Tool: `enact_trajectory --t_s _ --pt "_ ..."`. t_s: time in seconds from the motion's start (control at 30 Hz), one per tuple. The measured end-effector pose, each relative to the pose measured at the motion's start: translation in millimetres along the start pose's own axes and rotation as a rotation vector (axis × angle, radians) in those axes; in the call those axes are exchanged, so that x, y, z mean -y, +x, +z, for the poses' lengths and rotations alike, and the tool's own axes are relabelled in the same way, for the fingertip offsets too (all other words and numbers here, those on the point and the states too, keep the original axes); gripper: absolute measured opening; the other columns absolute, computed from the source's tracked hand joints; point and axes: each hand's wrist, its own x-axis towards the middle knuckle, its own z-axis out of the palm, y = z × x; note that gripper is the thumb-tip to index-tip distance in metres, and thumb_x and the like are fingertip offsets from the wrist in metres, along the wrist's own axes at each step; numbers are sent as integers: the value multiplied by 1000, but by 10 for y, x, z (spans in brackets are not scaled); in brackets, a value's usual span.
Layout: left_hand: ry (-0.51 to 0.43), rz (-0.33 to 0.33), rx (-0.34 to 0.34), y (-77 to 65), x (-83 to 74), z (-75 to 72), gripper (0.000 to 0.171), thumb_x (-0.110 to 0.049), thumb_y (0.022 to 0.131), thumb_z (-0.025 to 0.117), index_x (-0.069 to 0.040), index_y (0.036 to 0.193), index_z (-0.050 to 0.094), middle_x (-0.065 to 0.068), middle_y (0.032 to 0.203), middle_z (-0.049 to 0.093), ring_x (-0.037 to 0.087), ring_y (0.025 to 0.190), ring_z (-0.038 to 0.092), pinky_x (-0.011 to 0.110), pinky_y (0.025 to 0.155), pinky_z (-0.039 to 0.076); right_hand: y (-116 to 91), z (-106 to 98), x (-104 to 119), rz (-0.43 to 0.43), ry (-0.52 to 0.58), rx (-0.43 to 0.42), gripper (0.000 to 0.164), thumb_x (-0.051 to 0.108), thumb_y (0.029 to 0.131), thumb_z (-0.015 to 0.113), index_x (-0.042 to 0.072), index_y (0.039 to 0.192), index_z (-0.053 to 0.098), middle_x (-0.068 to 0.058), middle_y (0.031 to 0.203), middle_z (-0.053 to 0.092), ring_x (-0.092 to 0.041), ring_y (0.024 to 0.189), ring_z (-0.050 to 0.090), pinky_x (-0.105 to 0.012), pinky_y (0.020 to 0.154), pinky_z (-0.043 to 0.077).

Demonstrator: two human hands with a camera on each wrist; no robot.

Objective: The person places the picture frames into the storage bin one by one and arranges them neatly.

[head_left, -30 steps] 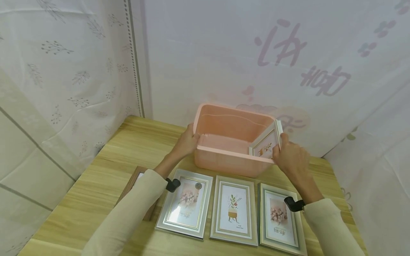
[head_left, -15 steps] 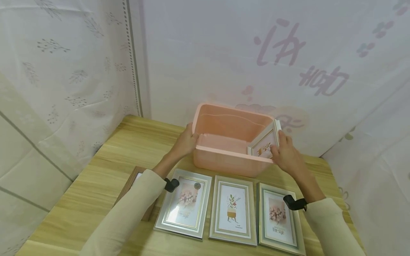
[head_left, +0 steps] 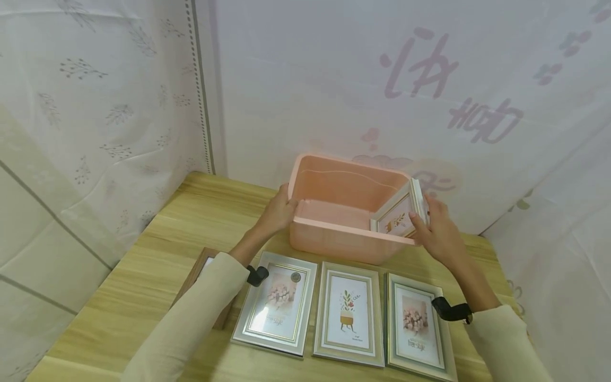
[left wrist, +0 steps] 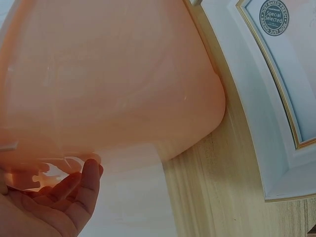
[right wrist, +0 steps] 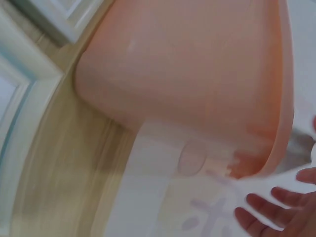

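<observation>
A pink plastic storage bin (head_left: 339, 243) stands at the back of the table. My left hand (head_left: 279, 213) grips its left rim; in the left wrist view the fingers of that left hand (left wrist: 61, 202) curl at the bin's edge. A white picture frame (head_left: 392, 222) with a potted-plant print leans inside against the bin's right end, its top above the rim. My right hand (head_left: 441, 231) is at that corner, thumb by the frame's edge. In the right wrist view the right hand (right wrist: 279, 213) has its fingers spread, apart from the bin's wall.
In front of the bin lie a silver frame (head_left: 274, 302), a champagne-coloured frame (head_left: 348, 313) and a greenish-silver frame (head_left: 418, 323). A brown frame (head_left: 195, 273) is partly hidden under my left sleeve. Patterned cloth (head_left: 305, 90) hangs behind the wooden table (head_left: 143, 265).
My right hand has loosened from the frame and the bin's right rim and shifted slightly right. The frame stays leaning in the bin. The left hand keeps its hold.
</observation>
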Motion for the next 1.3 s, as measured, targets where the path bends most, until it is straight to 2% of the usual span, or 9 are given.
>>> enact_trajectory --t_s 0.23,0.43,0.6,0.73,0.83,0.93,1.03,1.13,1.3 --pt "9 -1 -15 0 0 11 53 -20 104 34 3 151 23 29 134 53 39 113 61 51 92 53 -198 21 -278 -83 106 -108 55 26 108 37 -7 151 27 -36 147 32 -55 122 45 -68 88 43" --pt "-10 1 -3 -7 -14 -4 53 -20 105 35 2 152 22 29 136 51 39 115 60 52 94 52 -377 151 -547 -76 101 -94 48 22 109 35 -10 144 38 -36 136 46 -53 114 52 -67 85 44" --pt "-6 -4 0 -4 -23 -10 53 -20 105 36 2 152 22 29 139 50 38 118 58 53 97 50 -488 315 -756 -44 68 58 49 29 109 36 -4 146 40 -32 132 55 -52 115 54 -68 85 45" --pt "-10 -9 1 5 -13 -5 54 -20 105 36 2 152 22 30 139 49 39 118 58 53 98 50 -560 456 -855 -20 69 219 57 35 107 42 -2 150 34 -33 144 43 -54 125 45 -72 91 40" --pt "-19 0 8 7 -7 -4 54 -21 105 36 2 152 21 30 140 48 39 119 57 53 98 49 -604 564 -887 -5 69 309 68 39 103 50 -6 151 31 -35 148 37 -56 131 38 -73 97 36" --pt "-21 11 17 0 -7 -7 55 -20 105 35 3 152 20 29 141 47 40 120 57 54 98 49 -650 663 -896 -1 69 401 75 42 99 57 -8 149 31 -36 145 40 -56 131 40 -70 99 38" --pt "-10 9 15 0 -4 -4 54 -20 105 34 3 152 20 29 140 48 39 120 57 53 98 49 -691 726 -901 -9 43 445 77 45 96 61 -7 147 37 -35 142 44 -55 127 44 -68 96 41" --pt "-3 -2 11 3 -15 -6 54 -20 105 34 3 151 21 30 138 49 39 119 57 53 97 50 -711 745 -918 -44 -2 443 75 46 93 65 -7 142 45 -33 139 48 -53 125 46 -67 96 42" --pt "2 -26 5 6 -30 -8 54 -22 105 36 2 152 21 29 139 49 39 119 57 53 97 50 -715 700 -995 -112 -12 452 68 37 85 76 -10 130 56 -27 123 58 -44 111 58 -58 91 49"
